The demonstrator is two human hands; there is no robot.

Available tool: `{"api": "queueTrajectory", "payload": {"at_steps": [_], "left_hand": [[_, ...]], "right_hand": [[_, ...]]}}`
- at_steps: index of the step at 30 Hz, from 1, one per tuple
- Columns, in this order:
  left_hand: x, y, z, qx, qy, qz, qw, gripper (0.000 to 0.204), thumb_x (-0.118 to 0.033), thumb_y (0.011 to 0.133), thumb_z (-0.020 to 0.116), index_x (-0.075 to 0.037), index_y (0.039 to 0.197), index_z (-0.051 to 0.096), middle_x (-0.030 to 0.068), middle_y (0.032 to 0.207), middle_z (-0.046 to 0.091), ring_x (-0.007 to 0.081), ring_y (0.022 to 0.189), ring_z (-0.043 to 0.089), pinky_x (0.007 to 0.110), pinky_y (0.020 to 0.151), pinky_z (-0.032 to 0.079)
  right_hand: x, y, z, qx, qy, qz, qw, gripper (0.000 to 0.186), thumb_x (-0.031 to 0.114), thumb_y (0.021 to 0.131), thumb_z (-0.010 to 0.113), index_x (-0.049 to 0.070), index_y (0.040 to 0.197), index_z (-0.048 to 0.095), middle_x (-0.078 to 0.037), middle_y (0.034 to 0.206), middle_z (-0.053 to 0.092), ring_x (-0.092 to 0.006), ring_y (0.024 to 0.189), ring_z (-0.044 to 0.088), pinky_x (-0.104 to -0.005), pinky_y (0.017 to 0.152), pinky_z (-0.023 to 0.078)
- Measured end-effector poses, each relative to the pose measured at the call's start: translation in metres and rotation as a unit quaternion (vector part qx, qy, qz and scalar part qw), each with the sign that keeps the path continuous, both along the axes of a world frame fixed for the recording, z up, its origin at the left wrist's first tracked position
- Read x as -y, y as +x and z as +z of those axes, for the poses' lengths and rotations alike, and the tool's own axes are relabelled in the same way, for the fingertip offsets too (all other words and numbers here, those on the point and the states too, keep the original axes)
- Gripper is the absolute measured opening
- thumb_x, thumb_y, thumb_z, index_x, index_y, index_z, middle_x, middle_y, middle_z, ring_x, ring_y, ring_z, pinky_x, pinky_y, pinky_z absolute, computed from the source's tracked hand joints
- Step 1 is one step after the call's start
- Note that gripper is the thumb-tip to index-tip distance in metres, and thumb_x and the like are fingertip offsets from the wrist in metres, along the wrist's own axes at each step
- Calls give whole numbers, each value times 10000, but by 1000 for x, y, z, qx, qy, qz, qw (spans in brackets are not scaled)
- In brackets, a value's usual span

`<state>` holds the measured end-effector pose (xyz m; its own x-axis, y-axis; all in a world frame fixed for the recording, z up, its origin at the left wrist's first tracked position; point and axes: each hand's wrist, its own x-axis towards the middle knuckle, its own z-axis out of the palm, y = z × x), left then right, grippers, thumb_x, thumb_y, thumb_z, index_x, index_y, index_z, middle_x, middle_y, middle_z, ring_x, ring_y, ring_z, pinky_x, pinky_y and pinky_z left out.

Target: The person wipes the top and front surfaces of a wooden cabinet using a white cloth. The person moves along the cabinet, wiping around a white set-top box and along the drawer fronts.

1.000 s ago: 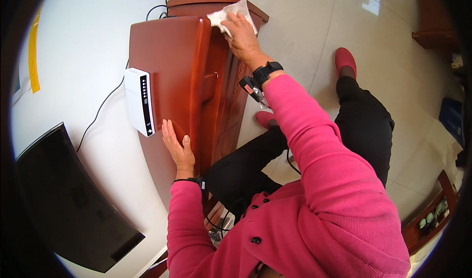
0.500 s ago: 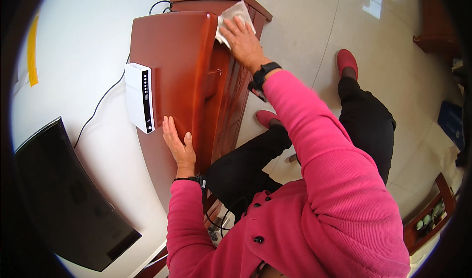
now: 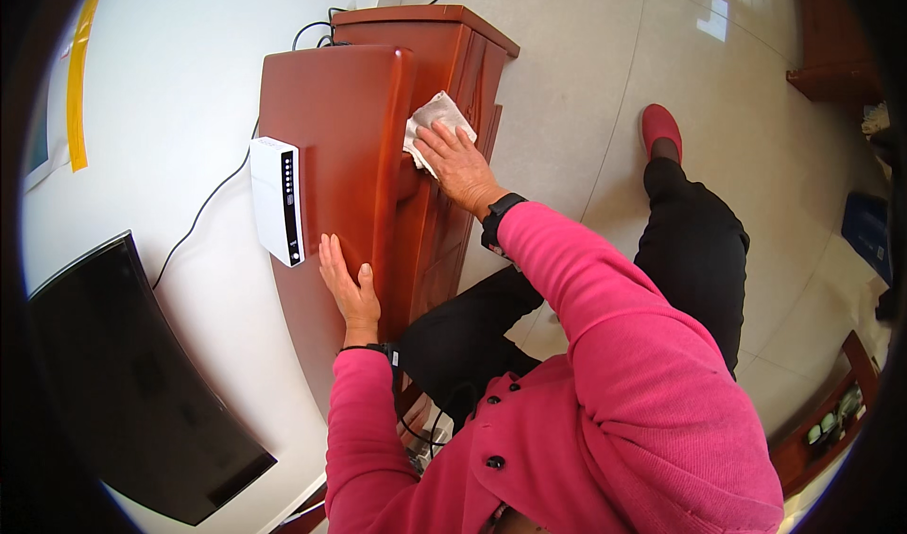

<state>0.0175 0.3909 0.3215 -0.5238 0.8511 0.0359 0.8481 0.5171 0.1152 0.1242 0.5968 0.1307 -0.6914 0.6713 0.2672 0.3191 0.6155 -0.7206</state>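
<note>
A reddish-brown wooden cabinet with a rounded front edge runs along the wall. My left hand lies flat on its top, fingers stretched, near a white box-shaped device with a dark button panel. On the cabinet's front side, just below the top edge, my right hand presses a folded white cloth. The fingers lie over the cloth, which sticks out beyond their tips; the palm side is hidden. Both wrists wear dark bands.
A lower wooden section adjoins the cabinet's far end, with black cables behind it. A dark screen stands by the wall at left. Pale floor tiles lie to the right, and my leg in black trousers is there.
My right hand and the cloth have come nearer to me along the cabinet's front. My left hand stays in place on the top, and the view has shifted slightly.
</note>
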Motion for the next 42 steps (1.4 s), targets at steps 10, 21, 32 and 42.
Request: {"api": "queueTrajectory", "payload": {"at_steps": [10, 21, 32, 42], "left_hand": [[-2, 2, 2, -5, 2, -9, 1000, 764, -567, 1011, 377, -17, 1538, 321, 204, 1605, 287, 392, 1495, 232, 530, 1202, 162], [0, 0, 0, -22, -8, -10, 1000, 735, -532, 1010, 382, -26, 1540, 323, 194, 1604, 295, 386, 1494, 239, 533, 1201, 172], [0, 3, 4, 8, -13, 28, 999, 768, -588, 988, 403, -79, 1556, 313, 146, 1629, 269, 344, 1515, 211, 574, 1207, 119], [2, 2, 3, 18, -21, 31, 999, 755, -559, 990, 415, -77, 1560, 297, 155, 1637, 242, 354, 1518, 192, 586, 1204, 111]], "right_hand": [[-6, 3, 3, 5, -7, 13, 1000, 471, 129, 938, 523, 143, 1409, 515, -20, 1549, 396, -234, 1495, 265, -500, 1205, 246], [-9, 6, 7, -8, 7, 7, 1000, 438, 123, 922, 538, 136, 1359, 545, -30, 1511, 432, -236, 1478, 292, -499, 1197, 257], [-38, 4, 18, 65, 82, 69, 992, 430, 194, 952, 503, 146, 1377, 553, -24, 1508, 466, -214, 1472, 319, -476, 1228, 188], [-102, 0, 7, 72, 97, 7, 993, 464, 200, 969, 468, 148, 1425, 535, -24, 1550, 443, -198, 1485, 310, -454, 1236, 170]]}}
